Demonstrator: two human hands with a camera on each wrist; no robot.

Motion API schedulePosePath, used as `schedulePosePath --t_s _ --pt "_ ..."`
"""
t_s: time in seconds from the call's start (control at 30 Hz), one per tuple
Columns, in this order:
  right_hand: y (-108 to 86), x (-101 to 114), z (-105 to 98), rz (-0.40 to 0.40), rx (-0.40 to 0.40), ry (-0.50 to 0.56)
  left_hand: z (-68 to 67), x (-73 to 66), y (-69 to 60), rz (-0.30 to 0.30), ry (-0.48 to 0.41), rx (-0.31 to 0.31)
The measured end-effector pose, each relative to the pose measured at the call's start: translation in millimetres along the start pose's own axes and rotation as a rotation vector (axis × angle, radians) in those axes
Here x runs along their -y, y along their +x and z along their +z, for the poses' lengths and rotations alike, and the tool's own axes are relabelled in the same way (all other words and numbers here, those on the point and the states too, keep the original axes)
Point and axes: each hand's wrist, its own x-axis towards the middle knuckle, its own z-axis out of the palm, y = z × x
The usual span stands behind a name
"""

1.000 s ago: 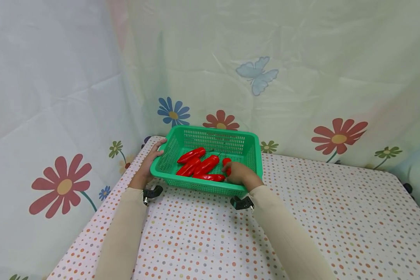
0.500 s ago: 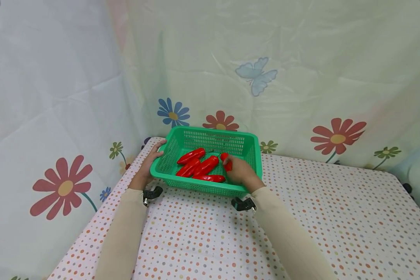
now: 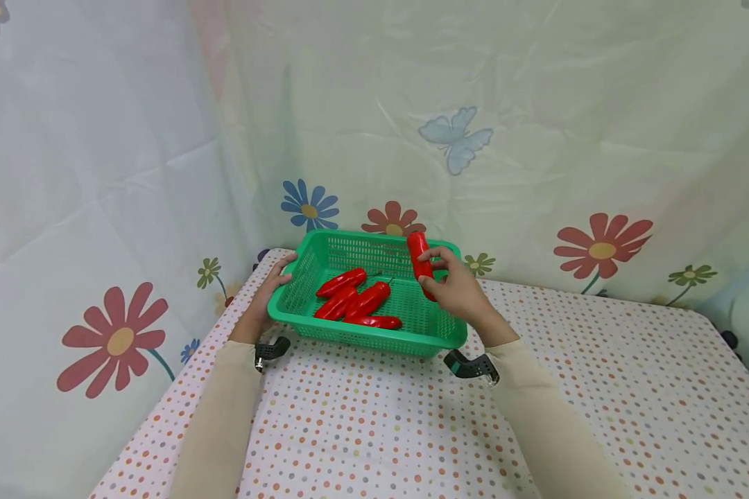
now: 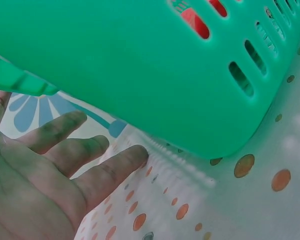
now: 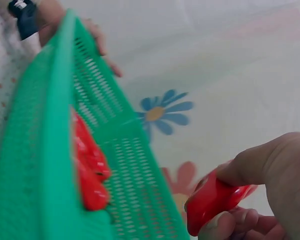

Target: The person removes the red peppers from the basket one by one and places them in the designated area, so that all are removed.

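My right hand [image 3: 458, 284] pinches a red chili pepper [image 3: 419, 255] between thumb and fingers, above the right part of a green plastic basket [image 3: 368, 335]. In the right wrist view the pepper [image 5: 210, 200] lies between thumb and fingertips. Several more red peppers [image 3: 370, 298] lie on the basket's floor, left of the middle, some with dark stems. At the basket's left end is my left hand [image 3: 264, 298], its fingers along the outside of the rim. The left wrist view shows that hand [image 4: 45, 175] with fingers extended beside the basket wall [image 4: 115, 85].
The basket stands on a table with a dotted cloth [image 3: 349, 430]. Behind and to the left hang pale sheets [image 3: 349, 104] printed with flowers and a butterfly. A dark camera mount sits on each wrist, the right mount [image 3: 471, 365] near the basket's front right corner.
My right hand has taken hold of one red pepper and lifted it up and to the right, out of the basket's floor. The left hand keeps its place at the left end.
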Motion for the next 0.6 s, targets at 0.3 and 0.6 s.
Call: schedulePosePath --t_s 0.3,0.6 --pt "-18.4 -12 -58 0.015 -0.148 -0.072 -1.4 1.8 0.2 0.011 0.009 0.006" --pt "-21.4 -65 -84 0.195 -0.145 -0.202 -0.4 1.0 0.8 0.012 0.005 0.006"
